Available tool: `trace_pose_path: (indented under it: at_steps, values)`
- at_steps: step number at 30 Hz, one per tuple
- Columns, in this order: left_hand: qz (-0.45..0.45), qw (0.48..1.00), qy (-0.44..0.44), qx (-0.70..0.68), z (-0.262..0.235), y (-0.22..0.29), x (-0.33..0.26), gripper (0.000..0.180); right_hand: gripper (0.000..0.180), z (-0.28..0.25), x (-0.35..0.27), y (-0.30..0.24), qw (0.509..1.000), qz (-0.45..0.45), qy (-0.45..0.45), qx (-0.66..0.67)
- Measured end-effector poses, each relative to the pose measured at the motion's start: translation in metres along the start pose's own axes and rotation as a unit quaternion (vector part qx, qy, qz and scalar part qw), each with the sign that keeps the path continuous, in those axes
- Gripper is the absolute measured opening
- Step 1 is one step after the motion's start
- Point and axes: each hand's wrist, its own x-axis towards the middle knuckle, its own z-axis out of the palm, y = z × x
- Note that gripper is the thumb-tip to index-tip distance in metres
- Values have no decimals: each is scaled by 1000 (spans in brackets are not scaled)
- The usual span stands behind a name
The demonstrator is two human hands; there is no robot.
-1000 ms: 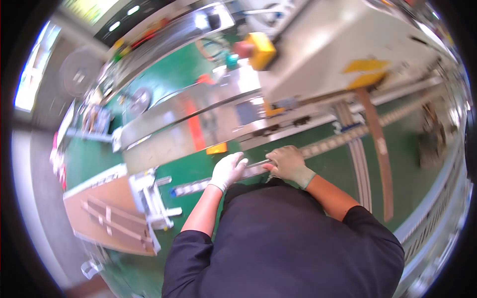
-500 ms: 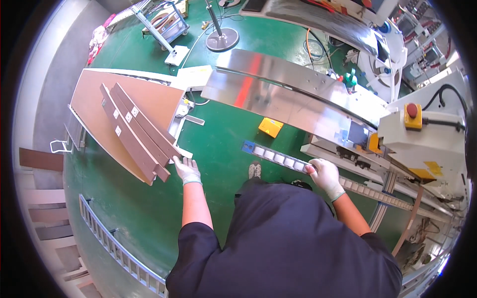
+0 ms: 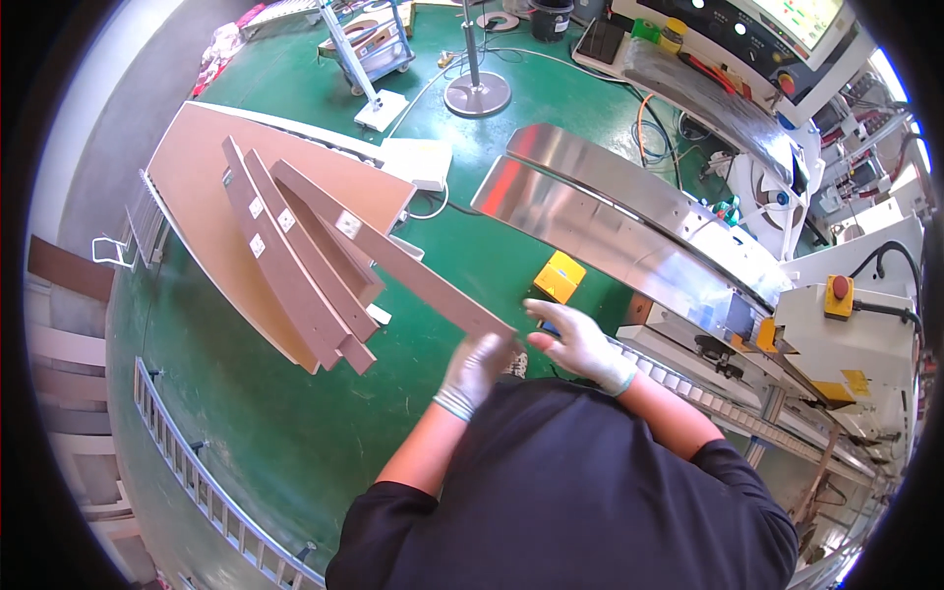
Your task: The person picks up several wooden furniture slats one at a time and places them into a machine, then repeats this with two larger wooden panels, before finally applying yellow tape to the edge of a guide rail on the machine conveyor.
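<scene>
My left hand (image 3: 477, 370), in a pale work glove, is closed on the near end of a long brown board strip (image 3: 423, 280). This strip bears a white label and slants away to the left; its far end is above a stack. My right hand (image 3: 582, 346), gloved too, is just right of the strip's near end, thumb and fingers apart and nothing seen in them. More brown strips (image 3: 280, 261) with white labels lie on a large brown panel (image 3: 177, 206) at the left.
A roller rail (image 3: 688, 388) runs beside my right forearm towards a white machine (image 3: 855, 344) with a red stop button. Beyond it is a shiny metal table (image 3: 590, 216). A yellow box (image 3: 560, 276) is past my right hand. A roller track (image 3: 211, 492) stands at the lower left.
My left hand has drawn one brown strip off the stack, swinging its near end right towards my body. My right hand has left the roller rail and moved left, opening. The view has shifted.
</scene>
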Motion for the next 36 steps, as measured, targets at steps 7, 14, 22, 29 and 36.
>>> trace_pose_path:
  at_steps: [7,14,22,29,36]
  values:
    - [-89,981,-162,-62,16,8,8,73,47,2,7,-7,975,112,-85,171]
    - [103,953,129,-255,-54,104,118,62,46,-97,-153,29,888,301,22,347]
    - [-28,999,-7,34,91,24,184,36,52,-68,-334,4,861,487,76,126]
    - [-248,905,-280,203,211,-132,154,35,36,57,-388,-33,756,594,250,110]
    - [-361,853,-255,278,273,-182,130,33,44,95,-393,-58,685,625,371,50]
